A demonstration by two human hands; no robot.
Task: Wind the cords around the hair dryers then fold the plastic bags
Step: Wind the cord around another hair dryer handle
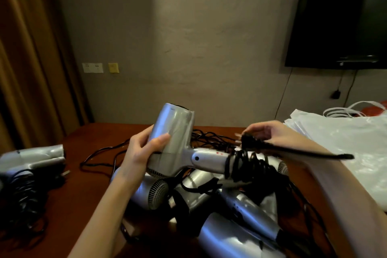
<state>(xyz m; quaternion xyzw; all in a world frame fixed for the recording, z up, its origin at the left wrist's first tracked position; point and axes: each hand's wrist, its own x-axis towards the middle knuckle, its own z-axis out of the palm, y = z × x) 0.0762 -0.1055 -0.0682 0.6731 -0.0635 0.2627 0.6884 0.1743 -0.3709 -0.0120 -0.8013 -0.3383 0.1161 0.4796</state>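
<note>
My left hand [142, 151] grips the barrel of a silver hair dryer [176, 132], held above the table with its handle pointing right. Black cord [245, 165] is coiled in several turns around that handle. My right hand [270, 134] pinches the plug end of the same cord [247, 139] just above the coils; a loop of it sticks out to the right. Under my hands lies a pile of silver hair dryers [230, 205] with loose black cords. White plastic bags [343, 140] are stacked at the right.
A silver hair dryer with wound cord [31, 161] lies at the left edge of the brown table [83, 138]. Tangled cords [104, 153] spread behind the pile. A wall-mounted television [339, 25] hangs at the right, a curtain [25, 58] at the left.
</note>
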